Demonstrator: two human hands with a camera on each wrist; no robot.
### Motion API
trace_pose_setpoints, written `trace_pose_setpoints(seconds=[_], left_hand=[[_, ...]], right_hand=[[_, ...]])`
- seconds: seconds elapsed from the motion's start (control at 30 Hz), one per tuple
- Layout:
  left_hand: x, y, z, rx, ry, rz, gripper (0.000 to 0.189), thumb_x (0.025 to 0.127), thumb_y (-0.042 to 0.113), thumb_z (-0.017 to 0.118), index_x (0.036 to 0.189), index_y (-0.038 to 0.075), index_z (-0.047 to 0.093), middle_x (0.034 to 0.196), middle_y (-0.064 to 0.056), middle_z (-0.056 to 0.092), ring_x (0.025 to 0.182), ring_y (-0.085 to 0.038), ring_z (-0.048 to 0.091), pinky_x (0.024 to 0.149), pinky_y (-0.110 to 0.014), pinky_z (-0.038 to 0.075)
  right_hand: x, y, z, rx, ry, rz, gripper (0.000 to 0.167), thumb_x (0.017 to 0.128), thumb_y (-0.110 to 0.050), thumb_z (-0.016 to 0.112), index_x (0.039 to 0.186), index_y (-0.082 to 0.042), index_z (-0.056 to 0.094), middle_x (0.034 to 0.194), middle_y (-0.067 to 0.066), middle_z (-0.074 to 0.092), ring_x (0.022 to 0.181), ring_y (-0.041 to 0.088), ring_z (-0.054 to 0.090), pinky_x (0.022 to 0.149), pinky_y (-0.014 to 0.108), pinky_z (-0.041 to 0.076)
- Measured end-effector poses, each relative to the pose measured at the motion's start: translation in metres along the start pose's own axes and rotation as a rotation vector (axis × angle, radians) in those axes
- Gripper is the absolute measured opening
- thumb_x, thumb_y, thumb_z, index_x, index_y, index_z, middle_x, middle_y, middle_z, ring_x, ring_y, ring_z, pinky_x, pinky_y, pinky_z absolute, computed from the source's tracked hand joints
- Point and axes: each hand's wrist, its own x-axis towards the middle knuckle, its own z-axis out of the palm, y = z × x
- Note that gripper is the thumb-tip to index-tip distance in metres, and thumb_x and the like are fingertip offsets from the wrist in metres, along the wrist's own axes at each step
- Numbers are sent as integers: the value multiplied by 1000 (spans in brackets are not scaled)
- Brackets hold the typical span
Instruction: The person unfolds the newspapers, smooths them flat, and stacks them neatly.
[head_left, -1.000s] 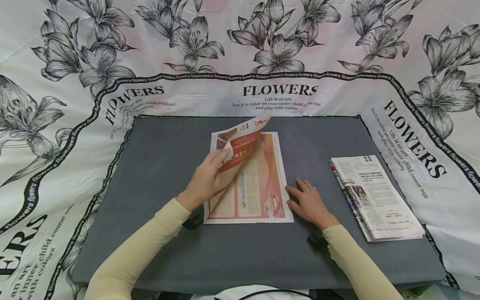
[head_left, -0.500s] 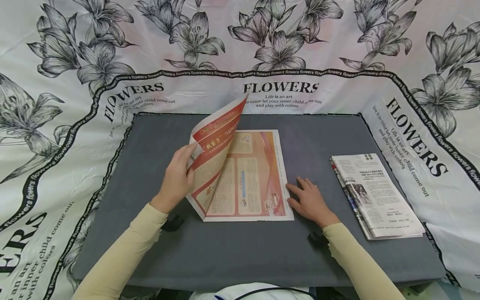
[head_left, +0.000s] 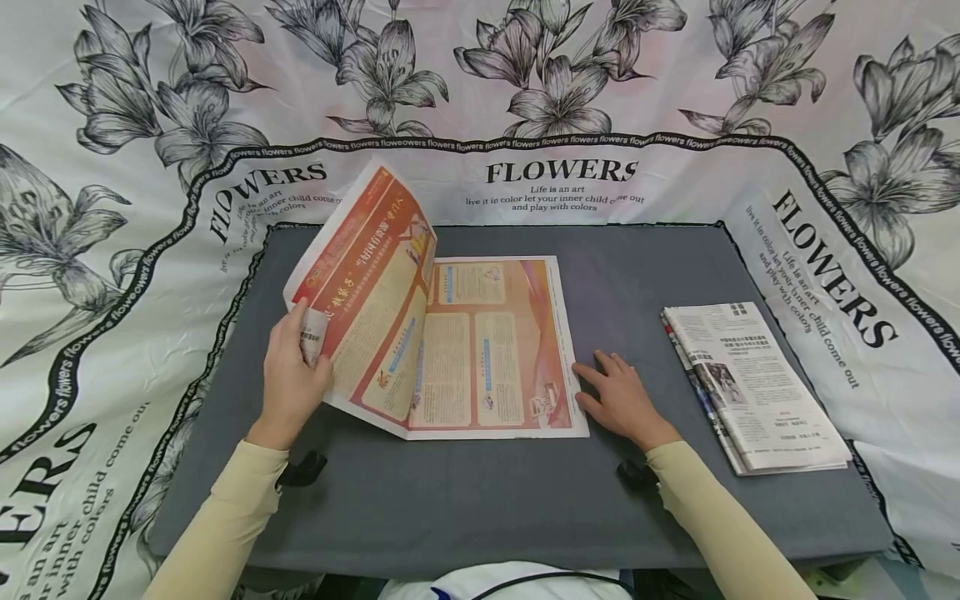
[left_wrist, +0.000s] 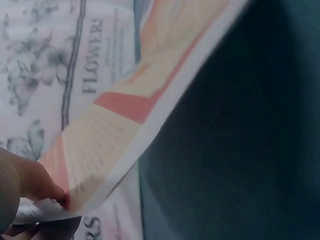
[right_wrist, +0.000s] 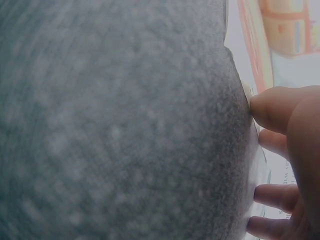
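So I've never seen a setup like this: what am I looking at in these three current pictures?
There's no robot arm here, just a person's two bare hands. The widest picture comes from a camera worn on the head, looking forward and down. The other two come from cameras on the wrists, each close to its own hand, so they show less and look blurrier.

On the gray table, framed by a flowered cloth, lies an open newspaper; some folded papers lie toward the right. The left hand pinches the raised left page at its outer edge. The right hand rests with fingertips at the newspaper's right edge; how hard it presses, I can't tell.
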Motion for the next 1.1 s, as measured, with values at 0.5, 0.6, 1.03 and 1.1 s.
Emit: trace_pose_setpoints(seconds=[0.5, 0.6, 1.03, 1.1], left_hand=[[-25, -38, -9, 86, -71, -252, 90, 78, -13, 58, 161, 6, 27, 140, -35, 38, 114, -48, 46, 89, -66, 44], [-30, -43, -9, 98, -91, -283, 89, 78, -12, 58, 160, 4, 27, 142, -36, 36, 114, -50, 46, 90, -68, 44], [-44, -65, -6, 214, -227, -421, 98, 79, -1, 72, 162, 8, 20, 156, -36, 22, 120, -60, 46, 95, -75, 43], [-43, -67, -6, 252, -233, -438, 100, 78, 0, 75, 161, 8, 20, 159, -36, 18, 127, -63, 41, 101, -77, 38]], right_hand=[[0, 0, 1, 4, 1, 5, 49, 96, -25, 67, 142, -8, 59, 151, 35, 44, 141, 60, 37, 108, 79, 31], [0, -1, 1, 8, 5, 3, 49, 96, -25, 67, 142, -8, 60, 151, 35, 44, 141, 60, 37, 108, 79, 31], [2, 0, 1, -2, -3, 7, 50, 97, -25, 67, 143, -9, 59, 152, 34, 44, 141, 59, 37, 108, 79, 31], [2, 0, 1, 0, -4, 8, 50, 97, -25, 67, 143, -9, 59, 152, 34, 43, 141, 59, 37, 108, 79, 31]])
